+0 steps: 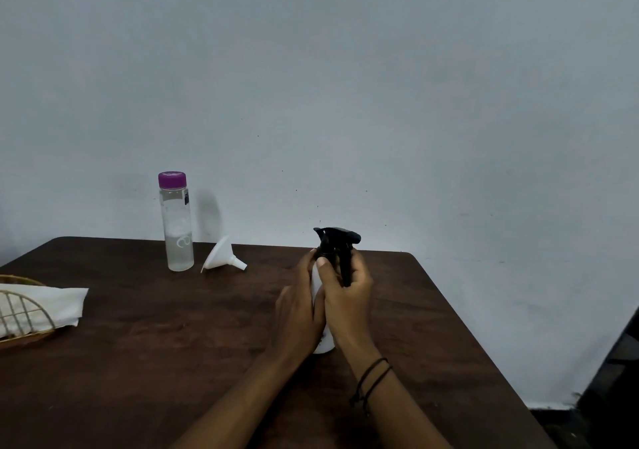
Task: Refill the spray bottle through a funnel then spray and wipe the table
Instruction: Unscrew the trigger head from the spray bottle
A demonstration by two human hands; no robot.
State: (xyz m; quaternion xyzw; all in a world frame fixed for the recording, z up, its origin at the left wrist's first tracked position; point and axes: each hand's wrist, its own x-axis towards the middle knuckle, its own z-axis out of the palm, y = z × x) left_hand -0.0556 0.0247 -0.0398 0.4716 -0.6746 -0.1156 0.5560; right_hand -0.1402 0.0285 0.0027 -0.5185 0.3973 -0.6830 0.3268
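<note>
Against a plain grey wall, on the dark wooden desk [173, 338], the white plastic spray bottle [325, 343] at 3 o'clock should be braced upright by the wrapped left hand [299, 314] while its black trigger head [337, 243], clasped by the right hand [349, 296], is unscrewed without tilting.
</note>
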